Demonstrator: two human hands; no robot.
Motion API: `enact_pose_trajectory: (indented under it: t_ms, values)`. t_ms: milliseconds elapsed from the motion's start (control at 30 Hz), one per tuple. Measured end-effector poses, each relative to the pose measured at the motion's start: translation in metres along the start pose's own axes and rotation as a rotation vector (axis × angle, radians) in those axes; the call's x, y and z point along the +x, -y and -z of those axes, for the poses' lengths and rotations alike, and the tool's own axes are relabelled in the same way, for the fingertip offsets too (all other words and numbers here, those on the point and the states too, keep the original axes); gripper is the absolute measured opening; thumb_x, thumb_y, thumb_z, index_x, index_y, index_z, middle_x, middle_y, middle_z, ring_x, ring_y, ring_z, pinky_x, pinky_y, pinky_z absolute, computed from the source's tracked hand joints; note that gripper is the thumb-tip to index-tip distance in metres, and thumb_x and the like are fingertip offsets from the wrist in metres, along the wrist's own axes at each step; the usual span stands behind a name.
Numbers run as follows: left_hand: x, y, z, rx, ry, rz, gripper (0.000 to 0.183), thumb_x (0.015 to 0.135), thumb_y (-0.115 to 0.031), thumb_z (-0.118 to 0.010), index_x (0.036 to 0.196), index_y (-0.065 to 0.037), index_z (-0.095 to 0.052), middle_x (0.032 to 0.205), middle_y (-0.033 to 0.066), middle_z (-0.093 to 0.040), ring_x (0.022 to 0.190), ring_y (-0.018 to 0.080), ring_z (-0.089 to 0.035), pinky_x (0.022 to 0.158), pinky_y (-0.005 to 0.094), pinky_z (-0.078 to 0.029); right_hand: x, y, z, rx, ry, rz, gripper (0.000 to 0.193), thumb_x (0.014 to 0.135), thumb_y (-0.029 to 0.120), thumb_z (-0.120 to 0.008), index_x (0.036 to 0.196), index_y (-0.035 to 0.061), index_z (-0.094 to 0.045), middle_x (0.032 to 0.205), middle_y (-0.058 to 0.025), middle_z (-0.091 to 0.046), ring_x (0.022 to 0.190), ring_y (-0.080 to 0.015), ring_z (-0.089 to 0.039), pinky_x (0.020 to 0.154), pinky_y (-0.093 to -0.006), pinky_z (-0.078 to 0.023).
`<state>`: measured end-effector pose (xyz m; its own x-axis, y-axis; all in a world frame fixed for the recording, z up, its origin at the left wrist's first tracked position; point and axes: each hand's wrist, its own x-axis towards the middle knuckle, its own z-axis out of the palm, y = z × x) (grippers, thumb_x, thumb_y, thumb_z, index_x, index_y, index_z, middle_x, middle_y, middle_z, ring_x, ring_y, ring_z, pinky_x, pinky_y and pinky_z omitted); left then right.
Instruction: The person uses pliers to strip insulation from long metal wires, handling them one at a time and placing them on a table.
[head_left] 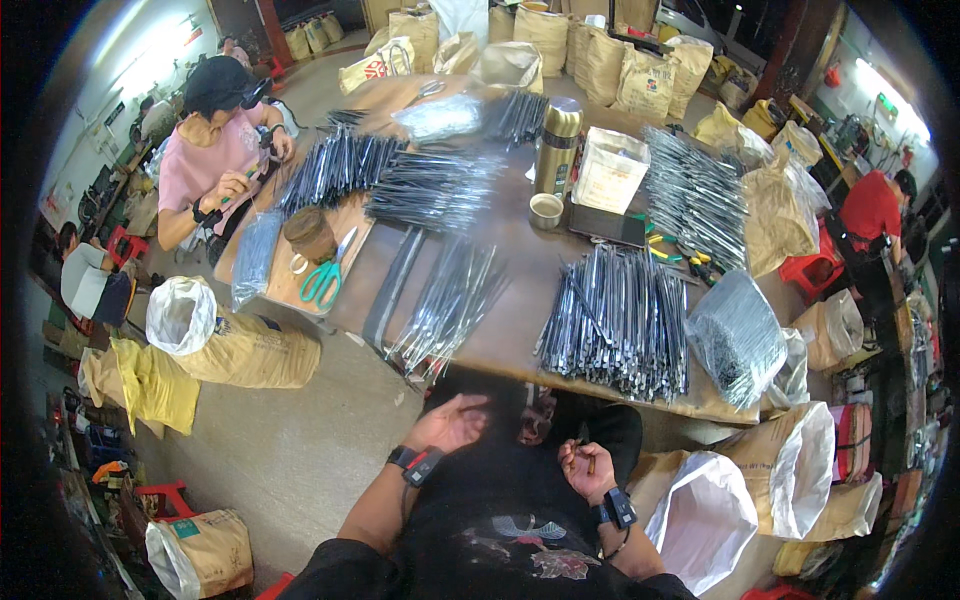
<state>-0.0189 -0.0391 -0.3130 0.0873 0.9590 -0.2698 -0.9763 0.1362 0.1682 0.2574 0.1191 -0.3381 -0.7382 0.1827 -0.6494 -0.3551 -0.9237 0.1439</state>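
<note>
My left hand (450,424) is over my lap, just below the table's front edge, palm partly up and fingers stretched out. Nothing shows in it. My right hand (588,470) is closed around a small dark hand tool (584,434); its tip pokes up past the fingers, and its exact kind is hard to make out. Closest to the right hand on the table lies a thick pile of long, thin, shiny dark strips (615,325). A looser bunch of pale thin strips (450,310) overhangs the edge ahead of my left hand.
On the brown table (510,345) are green-handled scissors (322,283), a brown tape roll (311,234), a thermos (558,148), a white container (608,172), yellow-handled pliers (660,248) and a plastic-wrapped bundle (737,338). Open sacks (702,520) stand at my right. A co-worker (218,150) sits far left.
</note>
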Motion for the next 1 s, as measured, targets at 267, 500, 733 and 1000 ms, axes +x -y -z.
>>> enact_pose_trajectory:
  t_ms: [267,500,733,1000]
  values:
    - [0.0,-0.001,0.001,0.032,-0.021,-0.01,0.043,0.093,-0.034,-0.043,0.121,-0.001,-0.045,0.097,0.0148,-0.057,0.086,0.0228,-0.055,0.073,0.032,-0.046,-0.003,-0.001,-0.008,0.034,0.024,-0.047,0.016,0.065,0.003,-0.047,0.079,-0.0046,-0.052,0.08,-0.0166,-0.053,0.075,-0.0275,-0.052,0.066,-0.0318,-0.047]
    - [0.0,0.001,0.003,0.058,-0.045,-0.015,0.044,0.093,-0.034,-0.042,0.121,-0.001,-0.045,0.098,0.0146,-0.058,0.088,0.0226,-0.055,0.075,0.0327,-0.047,-0.006,-0.003,-0.01,0.034,-0.008,0.002,0.013,0.065,0.001,-0.047,0.076,-0.002,-0.053,0.081,-0.0146,-0.054,0.076,-0.0266,-0.053,0.065,-0.0298,-0.049]
    - [0.0,0.001,0.005,0.107,-0.093,-0.003,0.042,0.093,-0.033,-0.042,0.122,-0.002,-0.045,0.098,0.0141,-0.059,0.087,0.0218,-0.058,0.075,0.0339,-0.048,-0.006,-0.004,-0.008,0.006,0.001,0.031,0.018,0.065,0.002,-0.048,0.081,-0.0062,-0.05,0.081,-0.0169,-0.052,0.076,-0.0277,-0.052,0.067,-0.0307,-0.048]
    - [0.0,0.002,0.004,0.101,-0.089,0.013,0.042,0.092,-0.034,-0.045,0.12,-0.002,-0.046,0.095,0.0116,-0.059,0.082,0.0185,-0.058,0.074,0.0306,-0.049,-0.002,-0.002,-0.004,0.032,0.041,-0.023,0.021,0.063,0.003,-0.049,0.082,-0.0072,-0.05,0.082,-0.0169,-0.052,0.077,-0.0269,-0.053,0.068,-0.0289,-0.049]
